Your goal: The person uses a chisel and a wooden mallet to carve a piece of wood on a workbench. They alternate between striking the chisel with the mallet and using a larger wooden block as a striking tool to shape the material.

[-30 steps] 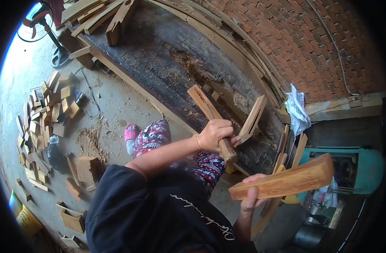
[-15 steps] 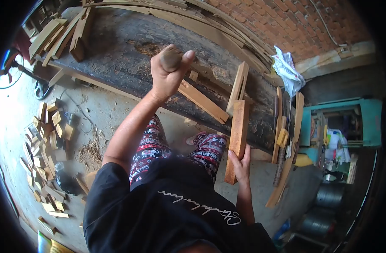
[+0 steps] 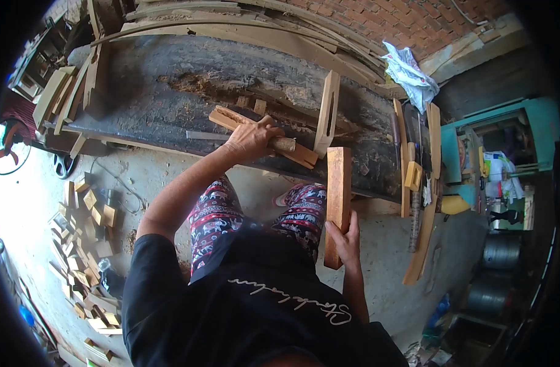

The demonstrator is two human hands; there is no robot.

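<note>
My left hand [image 3: 253, 137] is closed round the wooden handle of a chisel [image 3: 205, 135], its flat blade pointing left over the dark bench [image 3: 139, 79]. Under that hand lies a slotted piece of wood [image 3: 302, 155], notched at its right end; the hand hides its middle. My right hand [image 3: 345, 240] grips the lower part of a thick rectangular wooden bar [image 3: 338, 183], held upright in front of the bench's near edge. Just beyond the bar is another slotted wood piece [image 3: 328, 113] on the bench.
Long boards [image 3: 249, 30] lie along the bench's far side. Wood pieces [image 3: 66, 98] lean at its left end. Offcuts [image 3: 78, 257] are heaped on the floor at left. Tools and strips [image 3: 413, 177] line the right end, near a teal machine [image 3: 534, 134].
My left hand has come down onto the bench, and the chisel now lies almost level, blade to the left. My right hand still holds the bar in nearly the same place.
</note>
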